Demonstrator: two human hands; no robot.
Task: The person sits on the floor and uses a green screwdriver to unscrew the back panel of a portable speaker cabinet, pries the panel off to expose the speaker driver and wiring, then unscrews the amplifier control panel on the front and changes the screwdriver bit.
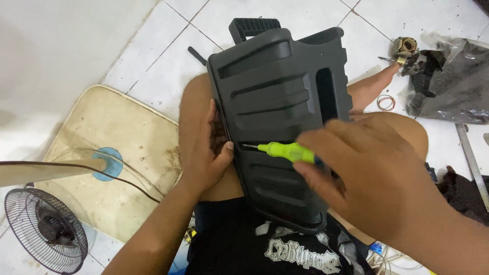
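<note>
Across the person's lap, propped on the bare knees above the white tiled floor, lies a dark grey moulded plastic housing with raised ribs and a slot, its handle end pointing away. The left hand grips the housing's left edge, fingers curled behind it and the thumb pressed on the front. The right hand is closed round a screwdriver with a lime-green handle, whose metal tip touches a groove in the housing near the left thumb. At the upper right, well apart, a crumpled clear plastic bag holds dark parts, with a small brass-coloured motor piece and a red rubber band beside it. To the left lie a stained cream panel with a blue round centre and a black wire fan grille.
</note>
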